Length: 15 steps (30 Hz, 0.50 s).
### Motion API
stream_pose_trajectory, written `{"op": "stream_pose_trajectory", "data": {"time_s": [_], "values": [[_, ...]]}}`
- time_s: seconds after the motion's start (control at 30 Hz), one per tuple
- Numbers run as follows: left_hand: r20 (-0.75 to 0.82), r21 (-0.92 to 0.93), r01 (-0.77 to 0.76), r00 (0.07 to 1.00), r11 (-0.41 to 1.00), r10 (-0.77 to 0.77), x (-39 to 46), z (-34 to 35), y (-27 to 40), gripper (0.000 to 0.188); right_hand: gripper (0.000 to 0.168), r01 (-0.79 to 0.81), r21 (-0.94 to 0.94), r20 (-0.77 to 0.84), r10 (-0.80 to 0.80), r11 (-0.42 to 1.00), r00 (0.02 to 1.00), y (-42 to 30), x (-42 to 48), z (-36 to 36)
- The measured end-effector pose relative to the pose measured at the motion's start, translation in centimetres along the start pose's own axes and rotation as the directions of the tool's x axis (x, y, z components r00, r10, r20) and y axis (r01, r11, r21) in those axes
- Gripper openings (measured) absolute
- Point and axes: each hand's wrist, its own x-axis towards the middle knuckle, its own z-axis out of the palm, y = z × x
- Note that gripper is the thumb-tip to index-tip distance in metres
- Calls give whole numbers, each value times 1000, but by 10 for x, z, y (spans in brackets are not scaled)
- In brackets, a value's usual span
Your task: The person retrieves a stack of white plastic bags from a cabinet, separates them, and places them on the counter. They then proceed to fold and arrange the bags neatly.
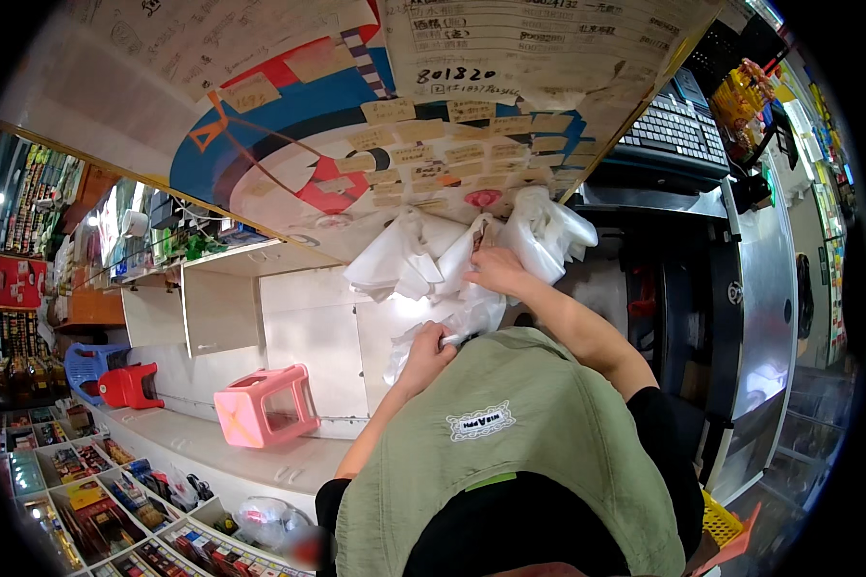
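Thin white plastic bags hang in bunches along the lower part of a note-covered panel: one bunch (411, 252) at the left, another (545, 234) at the right. Between them my right hand (501, 270) has its fingers bent at the middle bags (456, 252), beside a small brownish strip; whether it grips a bag is not clear. Lower down and closer to my body, my left hand (429, 353) is closed on a crumpled white plastic bag (476, 321). The green apron (534, 404) on my chest lies just below both hands.
A pink plastic stool (267, 407) stands to the left, with a red stool (130, 386) and a blue stool (90, 368) beyond. A keyboard (671, 133) sits on the right-hand counter. Compartments of boxed goods (101, 505) fill the lower left.
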Motion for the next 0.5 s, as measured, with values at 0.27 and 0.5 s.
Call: {"op": "stream_pose_trajectory", "data": {"time_s": [0.27, 0.5], "values": [[84, 98, -135, 988, 986, 127, 9, -1, 13, 18, 41, -79, 477, 192, -16, 876, 981, 6, 16, 5], [138, 182, -338, 938, 923, 316, 34, 13, 9, 24, 22, -207, 880, 375, -358, 427, 855, -4, 13, -4]]}}
